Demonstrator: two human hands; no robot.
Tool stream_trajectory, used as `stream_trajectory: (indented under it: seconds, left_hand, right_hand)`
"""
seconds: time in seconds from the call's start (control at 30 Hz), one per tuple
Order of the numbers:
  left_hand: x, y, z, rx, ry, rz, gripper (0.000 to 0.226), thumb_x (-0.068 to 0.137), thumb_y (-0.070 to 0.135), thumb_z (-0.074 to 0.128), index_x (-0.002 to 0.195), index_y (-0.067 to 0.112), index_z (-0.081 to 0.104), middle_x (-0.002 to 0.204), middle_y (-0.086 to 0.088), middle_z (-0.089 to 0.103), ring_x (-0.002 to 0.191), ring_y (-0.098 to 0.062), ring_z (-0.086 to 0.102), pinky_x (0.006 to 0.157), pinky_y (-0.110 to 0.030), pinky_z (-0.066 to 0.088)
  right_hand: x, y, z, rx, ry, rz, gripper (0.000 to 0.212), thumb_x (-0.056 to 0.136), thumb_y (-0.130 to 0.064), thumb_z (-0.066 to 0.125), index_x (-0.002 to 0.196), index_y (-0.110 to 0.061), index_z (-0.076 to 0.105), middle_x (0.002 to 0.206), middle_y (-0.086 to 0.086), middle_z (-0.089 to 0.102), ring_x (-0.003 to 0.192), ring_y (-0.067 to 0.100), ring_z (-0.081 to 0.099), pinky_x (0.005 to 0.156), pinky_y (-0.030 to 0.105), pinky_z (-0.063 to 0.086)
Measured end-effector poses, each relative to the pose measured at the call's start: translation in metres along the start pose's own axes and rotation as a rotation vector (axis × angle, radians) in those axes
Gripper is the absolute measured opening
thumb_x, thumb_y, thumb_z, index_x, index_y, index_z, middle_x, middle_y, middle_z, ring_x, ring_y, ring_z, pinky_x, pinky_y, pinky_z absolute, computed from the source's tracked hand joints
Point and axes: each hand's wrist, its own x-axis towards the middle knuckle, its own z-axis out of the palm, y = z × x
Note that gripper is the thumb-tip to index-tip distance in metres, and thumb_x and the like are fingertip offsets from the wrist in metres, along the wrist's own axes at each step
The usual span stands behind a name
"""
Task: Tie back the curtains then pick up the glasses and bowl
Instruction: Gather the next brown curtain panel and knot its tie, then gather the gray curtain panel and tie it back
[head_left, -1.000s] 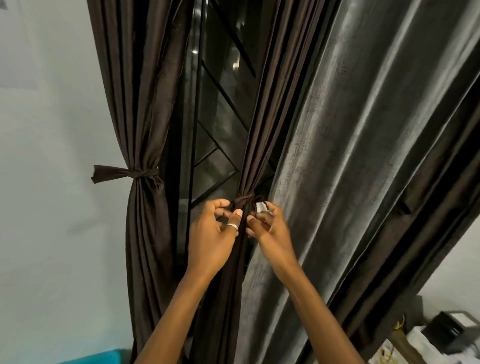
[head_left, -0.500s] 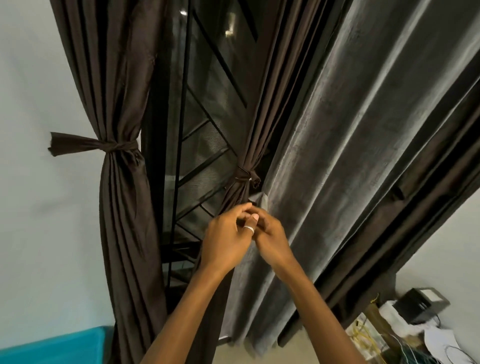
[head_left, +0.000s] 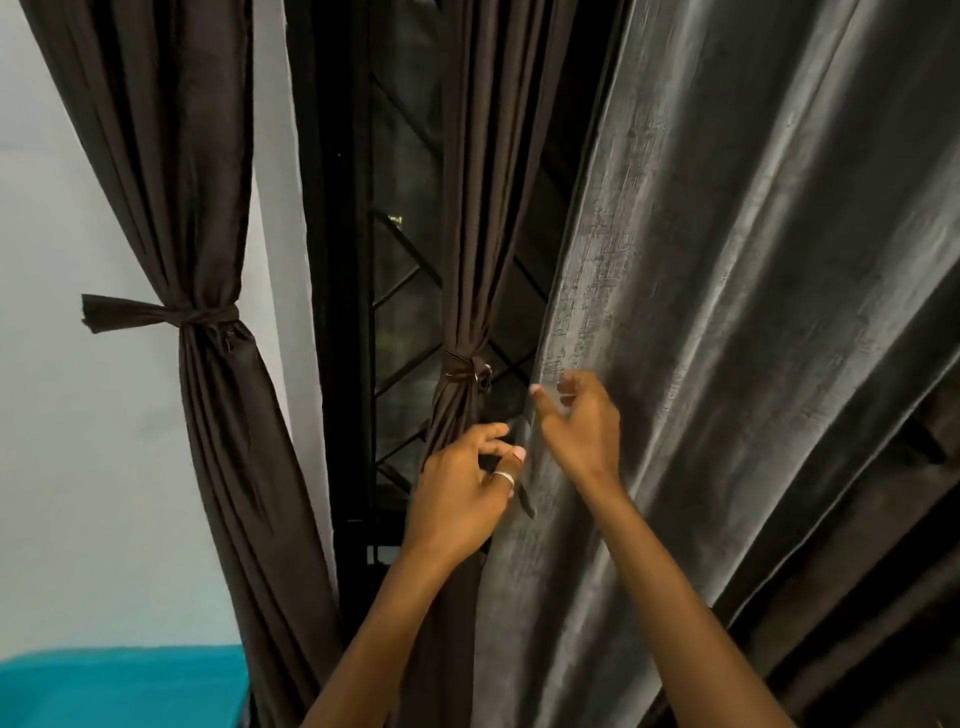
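My left hand (head_left: 457, 493) curls at the edge of the loose grey velvet curtain (head_left: 727, 312) hanging at right, whether gripping I cannot tell, my right hand (head_left: 582, 426) open just above; I'd gather the folds evenly before tying.

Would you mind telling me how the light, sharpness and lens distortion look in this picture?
Head view: light streaks the grey curtain with sheen on its folds and deep shadow between them. Head view: the window is nearly black. Head view: the wide lens makes the brown curtain lean outward. Head view: the right hand looks slightly smeared, the left hand sharper.
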Motion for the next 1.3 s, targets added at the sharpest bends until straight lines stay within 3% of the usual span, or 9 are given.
stream_trajectory:
  seconds: [0.1, 0.23, 0.47, 0.6, 0.7, 0.87, 0.97, 1.07, 1.3]
  left_hand:
    - [-0.008, 0.001, 0.01, 0.015, 0.056, -0.04, 0.036, 0.098, 0.04, 0.061, 0.131, 0.026, 0.062, 0.103, 0.02, 0.071, 0.068, 0.002, 0.071, 0.082, -0.033, 0.058]
    - [-0.019, -0.002, 0.019, 0.029, 0.112, -0.087, 0.027, 0.098, 0.038, 0.062, 0.121, 0.026, 0.069, 0.098, 0.017, 0.072, 0.07, 0.004, 0.07, 0.078, -0.024, 0.059]
    - [-0.029, -0.006, 0.039, 0.106, 0.196, -0.086, 0.019, 0.097, 0.026, 0.064, 0.114, 0.024, 0.074, 0.096, 0.014, 0.075, 0.088, 0.005, 0.068, 0.081, -0.016, 0.056]
    - [-0.031, -0.005, 0.055, 0.119, 0.049, -0.09, 0.033, 0.092, 0.006, 0.058, 0.12, 0.021, 0.069, 0.104, 0.008, 0.074, 0.093, -0.001, 0.069, 0.085, -0.029, 0.059]
    - [-0.033, -0.005, 0.058, 0.064, -0.045, -0.052, 0.042, 0.09, -0.001, 0.058, 0.126, 0.02, 0.065, 0.111, 0.008, 0.072, 0.101, -0.001, 0.067, 0.09, -0.021, 0.056]
    - [-0.033, -0.018, 0.061, 0.044, 0.029, -0.065, 0.036, 0.086, 0.009, 0.068, 0.12, 0.02, 0.067, 0.107, 0.009, 0.071, 0.094, 0.0, 0.067, 0.085, -0.027, 0.059]
    - [-0.031, -0.021, 0.059, 0.14, 0.123, -0.067, 0.014, 0.092, 0.025, 0.062, 0.104, 0.02, 0.066, 0.094, 0.006, 0.068, 0.084, -0.01, 0.067, 0.075, -0.038, 0.058]
    - [-0.032, -0.021, 0.056, 0.226, 0.128, 0.0, 0.031, 0.093, 0.044, 0.043, 0.098, 0.02, 0.063, 0.091, 0.003, 0.065, 0.079, -0.017, 0.064, 0.066, -0.038, 0.055]
    - [-0.039, -0.016, 0.059, 0.289, 0.192, 0.017, 0.022, 0.102, 0.029, 0.05, 0.106, 0.013, 0.062, 0.098, -0.005, 0.069, 0.08, -0.024, 0.07, 0.066, -0.042, 0.058]
  right_hand:
    - [0.014, 0.003, 0.012, -0.047, -0.118, -0.028, 0.028, 0.093, -0.041, 0.069, 0.106, -0.02, 0.056, 0.095, -0.004, 0.065, 0.09, 0.018, 0.062, 0.074, 0.034, 0.052]
    - [-0.003, 0.027, 0.028, -0.082, -0.12, -0.095, 0.027, 0.1, -0.027, 0.062, 0.08, -0.018, 0.046, 0.071, -0.004, 0.052, 0.066, 0.019, 0.052, 0.048, 0.024, 0.028]
    - [-0.058, 0.045, 0.016, 0.044, -0.012, -0.174, 0.03, 0.098, -0.021, 0.065, 0.076, -0.019, 0.045, 0.069, -0.006, 0.049, 0.058, 0.004, 0.044, 0.051, 0.014, 0.025]
    - [-0.078, 0.042, 0.003, 0.083, 0.016, -0.158, 0.035, 0.097, -0.021, 0.067, 0.072, -0.024, 0.043, 0.066, -0.007, 0.05, 0.06, 0.004, 0.047, 0.054, 0.013, 0.032]
    - [-0.081, 0.038, -0.008, 0.121, 0.013, -0.05, 0.038, 0.095, -0.023, 0.069, 0.066, -0.024, 0.044, 0.061, -0.008, 0.053, 0.057, 0.004, 0.052, 0.055, 0.013, 0.037]
    - [-0.088, 0.024, -0.014, 0.145, -0.023, 0.058, 0.036, 0.093, -0.029, 0.072, 0.063, -0.015, 0.056, 0.056, -0.004, 0.058, 0.056, 0.011, 0.059, 0.058, 0.033, 0.052]
    - [-0.096, 0.014, -0.012, 0.057, -0.03, 0.082, 0.04, 0.092, -0.036, 0.07, 0.059, -0.019, 0.052, 0.054, -0.007, 0.055, 0.053, 0.009, 0.056, 0.053, 0.033, 0.049]
    - [-0.102, 0.006, -0.011, -0.038, -0.007, 0.126, 0.04, 0.092, -0.04, 0.067, 0.06, -0.021, 0.052, 0.056, -0.007, 0.057, 0.056, 0.006, 0.056, 0.051, 0.025, 0.04]
    - [-0.11, -0.007, -0.013, -0.106, 0.011, 0.116, 0.039, 0.094, -0.039, 0.066, 0.062, -0.019, 0.055, 0.056, -0.007, 0.058, 0.056, 0.007, 0.057, 0.05, 0.023, 0.04]
